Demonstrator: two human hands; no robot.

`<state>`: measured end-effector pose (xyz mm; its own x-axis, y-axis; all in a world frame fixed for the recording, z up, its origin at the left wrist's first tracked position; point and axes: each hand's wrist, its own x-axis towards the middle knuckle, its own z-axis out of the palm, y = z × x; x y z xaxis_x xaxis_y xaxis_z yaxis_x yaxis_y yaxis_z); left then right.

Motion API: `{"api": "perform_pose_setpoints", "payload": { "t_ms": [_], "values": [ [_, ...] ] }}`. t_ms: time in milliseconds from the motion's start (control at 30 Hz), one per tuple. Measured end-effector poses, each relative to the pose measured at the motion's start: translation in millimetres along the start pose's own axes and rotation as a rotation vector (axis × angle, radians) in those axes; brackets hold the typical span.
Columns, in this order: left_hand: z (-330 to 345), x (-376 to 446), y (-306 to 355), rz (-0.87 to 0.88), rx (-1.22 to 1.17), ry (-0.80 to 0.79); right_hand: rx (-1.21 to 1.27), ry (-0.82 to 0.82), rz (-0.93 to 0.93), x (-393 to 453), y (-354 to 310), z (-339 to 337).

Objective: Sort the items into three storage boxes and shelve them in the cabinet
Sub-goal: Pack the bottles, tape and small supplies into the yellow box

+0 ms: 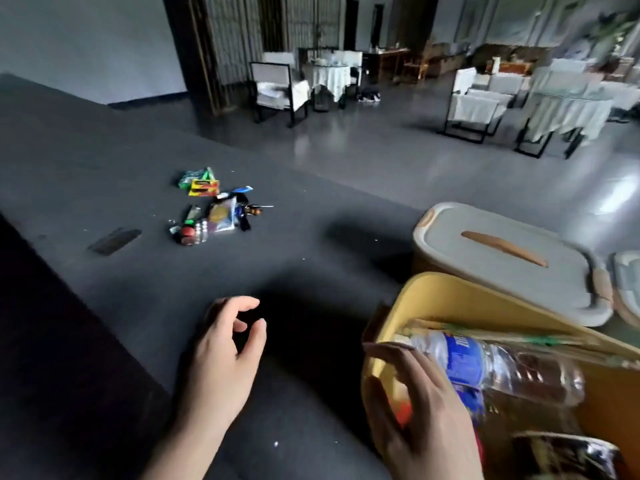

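Bottle (498,368) lying slantwise in the open yellow box (450,299), right hand (412,403) over the box's near rim with fingers loosely spread, touching the bottle or just clear of it, too blurred to tell; left hand (225,362) beside the box over the desk (104,150), loosely curled, empty. Lidded grey box (502,268) just behind the yellow one, unsorted pile (214,209) well apart on the far desk. Risk: bottle rolling or jutting above the rim, blocking a lid later.

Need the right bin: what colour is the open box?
Yellow, clearest in the head view.
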<state>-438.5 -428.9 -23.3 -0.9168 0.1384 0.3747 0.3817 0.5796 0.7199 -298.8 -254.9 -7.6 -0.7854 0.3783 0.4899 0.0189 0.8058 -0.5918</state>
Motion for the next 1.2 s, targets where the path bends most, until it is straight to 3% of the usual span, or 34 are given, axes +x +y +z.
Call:
{"api": "perform_pose_setpoints", "payload": {
  "t_ms": [267, 600, 833, 1200],
  "values": [
    [-111.9, 9.5, -120.5, -0.210, 0.082, 0.196, 0.055, -0.134, -0.065, 29.9, -79.2, 118.9],
    [-226.4, 78.6, -263.4, -0.238, 0.091, 0.122, -0.029, -0.110, 0.102, 73.2, -175.8, 263.9],
    [-218.5, 153.3, -302.1, -0.171, -0.007, 0.003, -0.096, -0.090, 0.175, 107.1, -192.0, 316.7],
    [-171.0, 287.6, -342.0, 0.025, 0.067, -0.119, -0.123, -0.127, 0.263, 216.6, -170.4, 425.9]
  ]
}}
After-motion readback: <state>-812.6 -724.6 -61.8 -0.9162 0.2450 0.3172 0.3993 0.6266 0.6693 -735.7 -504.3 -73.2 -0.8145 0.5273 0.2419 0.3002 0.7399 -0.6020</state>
